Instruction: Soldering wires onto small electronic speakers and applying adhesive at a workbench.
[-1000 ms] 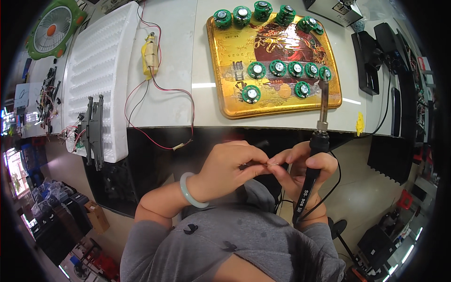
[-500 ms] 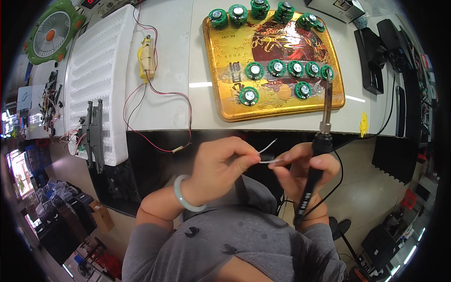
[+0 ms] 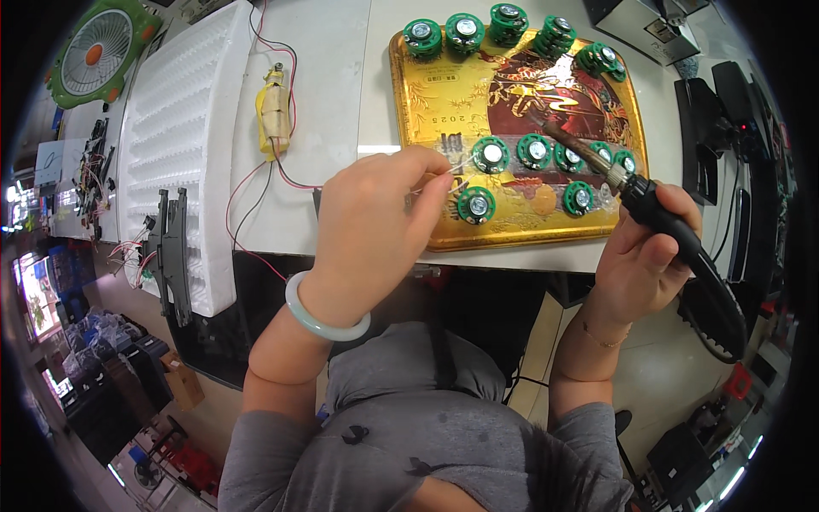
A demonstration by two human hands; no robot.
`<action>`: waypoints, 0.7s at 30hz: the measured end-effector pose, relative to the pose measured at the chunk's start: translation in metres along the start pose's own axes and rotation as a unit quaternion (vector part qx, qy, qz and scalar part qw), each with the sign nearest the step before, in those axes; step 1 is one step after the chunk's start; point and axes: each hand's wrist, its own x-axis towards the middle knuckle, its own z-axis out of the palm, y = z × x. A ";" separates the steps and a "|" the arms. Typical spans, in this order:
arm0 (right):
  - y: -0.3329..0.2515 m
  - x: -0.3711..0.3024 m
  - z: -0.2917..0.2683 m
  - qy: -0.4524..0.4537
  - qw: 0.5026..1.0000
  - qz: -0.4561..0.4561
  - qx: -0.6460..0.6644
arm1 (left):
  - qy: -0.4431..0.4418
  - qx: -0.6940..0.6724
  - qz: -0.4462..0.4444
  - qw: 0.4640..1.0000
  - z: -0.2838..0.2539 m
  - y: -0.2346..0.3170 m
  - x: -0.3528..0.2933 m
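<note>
My left hand (image 3: 380, 213) pinches a thin white wire (image 3: 461, 165) between thumb and fingertips. The wire's end reaches to a round green part with a silver centre, like a small speaker (image 3: 490, 155), on a gold tin (image 3: 426, 241); whether they touch I cannot tell. My right hand (image 3: 650, 256) is wrapped round the black handle of a soldering iron (image 3: 618, 177). Its brown tip slants left over the tin, above the middle row of green parts. Most of the wire is hidden behind my left hand.
Stacked green parts (image 3: 508, 26) line the tin's far edge. On the left lie a white foam tray (image 3: 220, 171) with a dark grey strip (image 3: 173, 256), and a yellow-wrapped bundle (image 3: 274, 115) with red and black wires. A green fan (image 3: 98, 55) stands far left, a box (image 3: 644, 34) far right.
Both hands have risen from near my lap to the tin. My left hand brings the white wire beside a green part. The iron, upright before, now tilts left over the tin.
</note>
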 end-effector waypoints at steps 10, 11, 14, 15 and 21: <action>0.016 -0.001 0.013 -0.040 0.994 -0.085 -0.049 | -0.041 -0.067 -0.006 0.997 0.001 -0.007 0.004; 0.015 -0.001 0.014 -0.041 0.995 -0.082 -0.048 | -0.044 -0.071 -0.002 0.997 0.002 -0.008 0.004; 0.017 -0.003 0.015 -0.052 0.994 -0.073 -0.068 | -0.041 -0.060 -0.001 0.997 0.002 -0.009 0.004; 0.018 -0.004 0.015 -0.057 0.993 -0.078 -0.074 | -0.042 -0.060 -0.004 0.997 0.002 -0.009 0.004; 0.018 -0.005 0.016 -0.074 0.989 -0.082 -0.094 | -0.032 -0.035 0.019 0.999 0.004 -0.010 0.004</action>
